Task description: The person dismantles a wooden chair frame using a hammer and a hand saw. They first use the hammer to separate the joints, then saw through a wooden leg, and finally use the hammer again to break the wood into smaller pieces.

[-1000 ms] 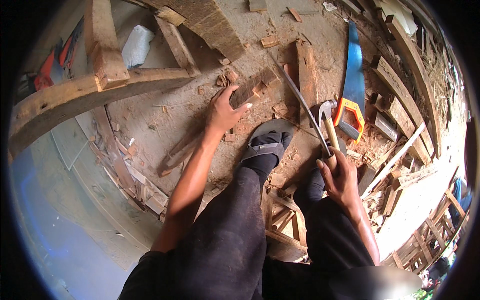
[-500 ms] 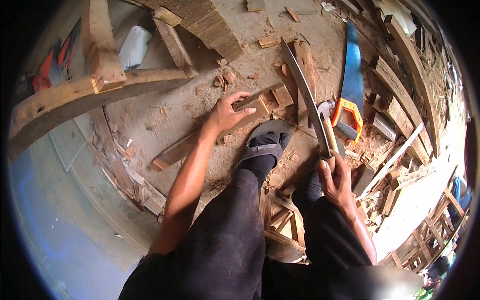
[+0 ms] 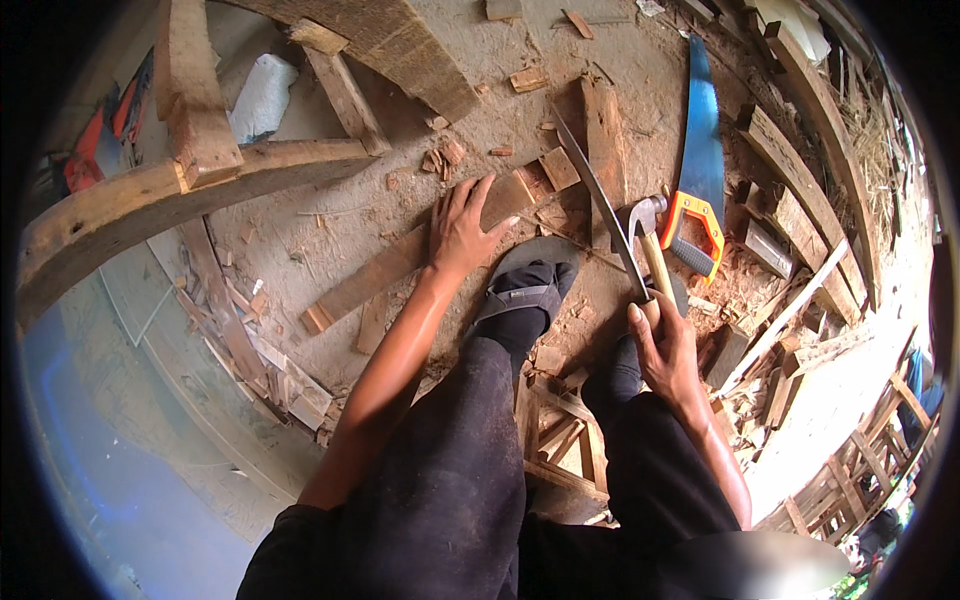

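My left hand (image 3: 462, 232) lies flat across a squared wooden beam (image 3: 370, 270) on the dusty floor, fingers spread along its upper side. In my right hand (image 3: 670, 350) is a machete (image 3: 597, 190), gripped by its wooden handle, the long blade slanting away up and left. Just beyond that hand, a claw hammer (image 3: 648, 222) with a pale wooden handle sits close to the blade. A small wood block (image 3: 560, 168) lies off the beam's far end. Past the machete rests another upright-looking timber piece (image 3: 604, 150).
A handsaw (image 3: 704, 150) with a blue blade and orange handle lies at the right. Curved timber framing (image 3: 270, 160) crosses the upper left. Scrap beams (image 3: 800, 210) pile along the right side. My sandalled foot (image 3: 525, 295) is beside the beam; wood chips are scattered about.
The beam has turned over, so its notched end no longer shows. My left hand has gone from grasping its edge to lying flat on it. The machete has shifted slightly down.
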Motion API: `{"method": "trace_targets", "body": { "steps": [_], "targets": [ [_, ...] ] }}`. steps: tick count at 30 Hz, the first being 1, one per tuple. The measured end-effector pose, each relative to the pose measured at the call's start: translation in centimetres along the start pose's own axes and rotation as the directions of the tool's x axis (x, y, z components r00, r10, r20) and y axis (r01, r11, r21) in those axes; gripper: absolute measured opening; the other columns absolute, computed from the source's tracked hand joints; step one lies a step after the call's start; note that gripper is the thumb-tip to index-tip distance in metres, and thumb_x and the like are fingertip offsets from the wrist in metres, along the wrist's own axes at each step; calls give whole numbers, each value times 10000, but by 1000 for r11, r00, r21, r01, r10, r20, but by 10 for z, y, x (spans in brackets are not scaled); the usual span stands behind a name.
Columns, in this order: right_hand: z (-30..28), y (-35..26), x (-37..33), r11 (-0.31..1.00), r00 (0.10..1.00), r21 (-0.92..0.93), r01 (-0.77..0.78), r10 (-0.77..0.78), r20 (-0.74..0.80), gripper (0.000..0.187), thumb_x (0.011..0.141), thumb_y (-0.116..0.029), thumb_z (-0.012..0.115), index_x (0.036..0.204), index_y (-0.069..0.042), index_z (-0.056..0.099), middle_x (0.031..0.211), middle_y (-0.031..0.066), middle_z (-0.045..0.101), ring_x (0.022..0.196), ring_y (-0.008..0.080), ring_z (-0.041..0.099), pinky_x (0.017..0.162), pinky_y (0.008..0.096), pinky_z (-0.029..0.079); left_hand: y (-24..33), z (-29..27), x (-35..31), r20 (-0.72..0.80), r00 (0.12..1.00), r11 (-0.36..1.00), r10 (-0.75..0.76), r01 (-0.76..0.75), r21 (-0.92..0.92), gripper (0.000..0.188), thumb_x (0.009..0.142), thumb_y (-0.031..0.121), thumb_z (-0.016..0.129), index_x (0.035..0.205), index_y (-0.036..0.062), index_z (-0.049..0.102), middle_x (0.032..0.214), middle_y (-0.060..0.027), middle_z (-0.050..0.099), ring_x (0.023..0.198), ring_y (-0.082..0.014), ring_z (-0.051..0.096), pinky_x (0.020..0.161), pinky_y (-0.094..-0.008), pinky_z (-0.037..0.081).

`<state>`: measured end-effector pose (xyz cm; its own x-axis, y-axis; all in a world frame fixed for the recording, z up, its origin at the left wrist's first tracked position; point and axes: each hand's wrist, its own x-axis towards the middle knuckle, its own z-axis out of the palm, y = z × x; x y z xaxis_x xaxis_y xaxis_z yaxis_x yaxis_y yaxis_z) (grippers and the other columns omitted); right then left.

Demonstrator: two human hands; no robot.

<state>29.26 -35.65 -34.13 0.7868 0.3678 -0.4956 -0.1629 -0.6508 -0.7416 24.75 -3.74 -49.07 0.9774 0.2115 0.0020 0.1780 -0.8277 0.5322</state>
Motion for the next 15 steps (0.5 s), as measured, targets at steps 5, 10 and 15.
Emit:
{"method": "trace_targets", "body": {
  "steps": [5, 10, 15],
  "targets": [
    [6, 6, 0, 1000, 999, -9, -15, 16, 36, 434, 1010, -328, 612, 1196, 64, 597, 773, 183, 641, 705, 261, 634, 676, 374, 502, 10, -4, 8, -31, 999, 996, -20, 17, -87, 729, 813, 443, 793, 1363, 50, 520, 1239, -193, 626, 1159, -370, 590, 1002, -469, 445],
    [11, 10, 4, 999, 996, -18, -29, 30, 79, 434, 1013, -333, 608, 1177, 68, 599, 757, 187, 631, 677, 248, 623, 662, 377, 498, 19, -13, 15, 53, 994, 981, -100, 108, -159, 673, 787, 443, 819, 1240, 20, 556, 1176, -244, 638, 1109, -420, 614, 937, -492, 491],
    [12, 14, 4, 1000, 1000, 8, 16, -16, 22, 411, 1002, -302, 630, 1180, 67, 602, 756, 194, 636, 689, 240, 633, 666, 378, 500, 46, -9, 6, -8, 996, 996, -88, 88, -27, 758, 639, 253, 919, 1235, 67, 490, 1131, -157, 542, 1075, -381, 546, 923, -497, 440]
  ]
}}
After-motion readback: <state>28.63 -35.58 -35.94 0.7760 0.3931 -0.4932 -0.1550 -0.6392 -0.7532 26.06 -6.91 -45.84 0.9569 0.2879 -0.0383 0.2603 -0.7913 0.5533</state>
